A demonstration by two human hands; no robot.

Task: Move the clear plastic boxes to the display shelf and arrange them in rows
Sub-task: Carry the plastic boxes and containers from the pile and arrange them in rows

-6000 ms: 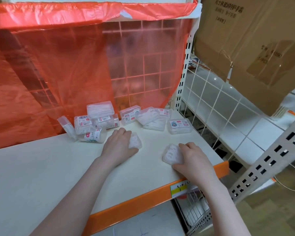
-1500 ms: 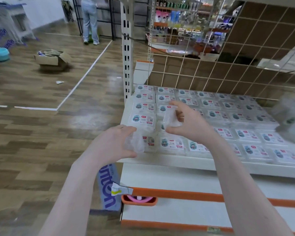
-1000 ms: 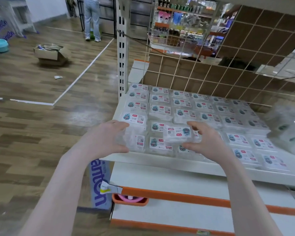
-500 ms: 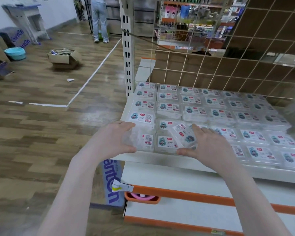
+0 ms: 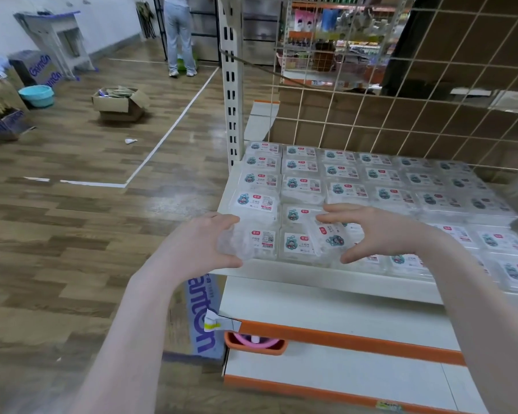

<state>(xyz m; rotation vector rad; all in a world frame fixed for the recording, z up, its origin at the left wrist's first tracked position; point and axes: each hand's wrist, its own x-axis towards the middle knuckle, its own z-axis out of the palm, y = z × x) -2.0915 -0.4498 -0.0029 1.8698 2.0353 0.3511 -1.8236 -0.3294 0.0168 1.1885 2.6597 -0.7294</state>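
Observation:
Several clear plastic boxes with white labels lie in rows on the white display shelf (image 5: 326, 277). My left hand (image 5: 201, 249) grips a clear box (image 5: 237, 242) at the shelf's front left corner, thumb below and fingers above. My right hand (image 5: 383, 231) holds another labelled clear box (image 5: 329, 237), tilted, over the front row beside it. A filled row of boxes (image 5: 338, 171) runs along the back.
A wire grid (image 5: 401, 94) backs the shelf, and a perforated upright post (image 5: 232, 85) stands at its left. Lower shelves with orange edges (image 5: 341, 342) sit below. On the wood floor are a cardboard box (image 5: 120, 104), a teal basin (image 5: 36, 95) and a standing person (image 5: 178, 34).
Earlier both hands picked boxes off another shelf with orange plastic sheeting. Over the last second both hands lowered their boxes onto the front row, and the right box turned askew.

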